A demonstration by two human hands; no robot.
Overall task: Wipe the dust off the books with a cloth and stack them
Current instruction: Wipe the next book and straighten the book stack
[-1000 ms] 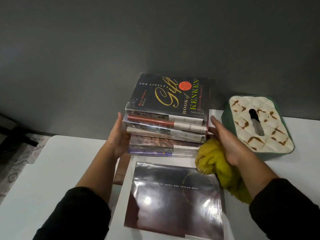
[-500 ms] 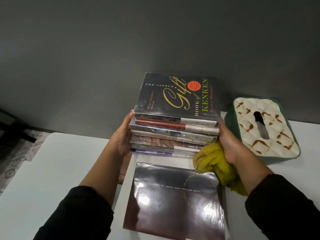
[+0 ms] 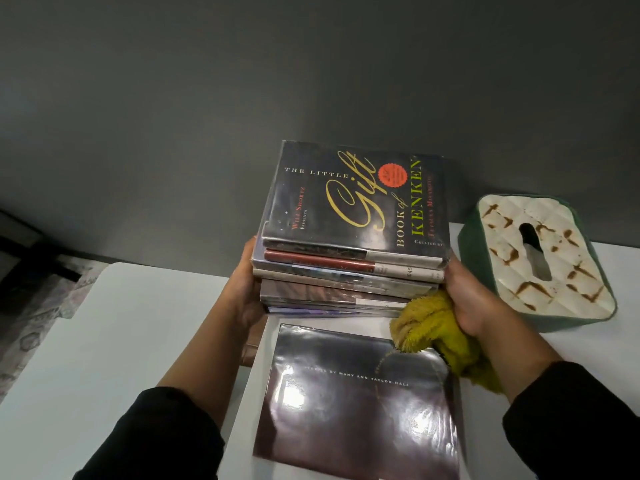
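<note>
Using the stack of books (image 3: 349, 268) as the reference point here. Way off to its left there's a patterned rug (image 3: 31, 306) on the floor past the edge of the white table (image 3: 104, 341). The left hand (image 3: 247, 296) is right against the stack's left side, palm flat on the book edges. The fingers go around behind or under the pile, so I can't tell if they're spread or together.

The stack itself is a handful of plastic-covered books, spines facing the camera, with a black KenKen book (image 3: 356, 199) on top. It sits between both hands, in front of the grey wall. Whether it's resting on the table or lifted off it, can't tell.

Just in front of the stack lies a big dark glossy book (image 3: 353, 403), flat on a white sheet or board.

At the stack's right end, the right hand (image 3: 474, 299) presses against the lower right corner, and a yellow cloth (image 3: 436, 330) is bunched under the palm, held there. Fingertips are hidden behind the books.

Further right of the stack is a green tissue box (image 3: 540, 261) with a quilted cream top, close by but not touching.
</note>
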